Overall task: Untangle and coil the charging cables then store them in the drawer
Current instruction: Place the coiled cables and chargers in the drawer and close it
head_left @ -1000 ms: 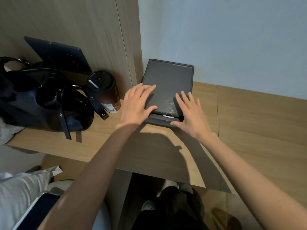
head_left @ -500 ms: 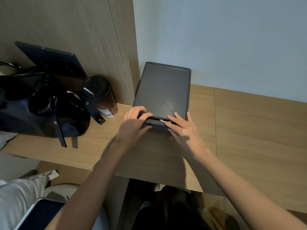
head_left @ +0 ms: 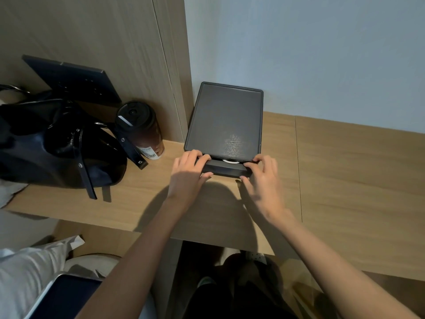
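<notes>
Hold is taken at both ends of the drawer (head_left: 226,169), which stands a short way out of a flat dark box (head_left: 224,120) on the wooden desk (head_left: 345,169), against the wall. The left hand (head_left: 187,174) is curled over the left corner, fingers hooked on the top edge and thumb laid along the front below. The right hand (head_left: 262,178) is closed less fully: the right corner is pinched between fingertips above and thumb beneath. In the narrow gap between box top and drawer front a curved sliver of white cable (head_left: 230,161) is seen, so one cable is judged to be stowed already; how well it is coiled, and whether others lie with it, cannot be told. A black bag (head_left: 57,146) and a lidded tumbler (head_left: 140,130) are stood well to the left.

The drawer is judged stiff, light and free-running, and the box likely to skate on the smooth desk, so an even grip at both corners is favoured against skewing. The cable is expected to be soft and springy; it is best held across the whole coil, not by a plug, lest a loop spring up and be caught in the gap.
</notes>
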